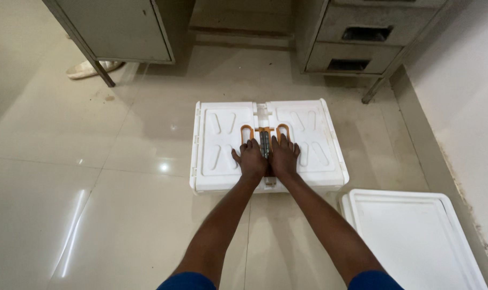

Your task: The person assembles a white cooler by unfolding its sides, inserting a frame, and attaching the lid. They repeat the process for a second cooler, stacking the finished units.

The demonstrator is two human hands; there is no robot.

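Flat and spread, the fingers [250, 145] of the left hand [251, 159] lie released on the lid of a white plastic crate [217, 161], grasping nothing; their tips reach toward 12 o'clock and touch the lower end of an orange handle loop [245, 130]. Just beside it, thumb side against thumb side, the right hand [283, 157] rests the same way, palm down and open, its fingertips at the base of a second orange loop [283, 129]. Between the two hands runs a dark grey latch strip [264, 144], along the seam where the two lid halves meet.

The crate sits on the floor in the middle of the view, its lid halves closed and moulded with raised ribs. Both forearms stretch from 6 o'clock up to it, with blue sleeves [186, 281] showing at the bottom edge.

At about 4 o'clock from the crate, close beside its corner, a flat white tray or lid [415, 241] lies on the glossy cream tiled floor [93, 177]. At 11 o'clock stands a grey metal cabinet [120, 27] on thin legs, with a pale sandal [88, 69] under its near side. At 1 o'clock is a grey metal drawer unit [362, 37] with recessed handles, and a white wall [464, 91] runs along the 3 o'clock side.
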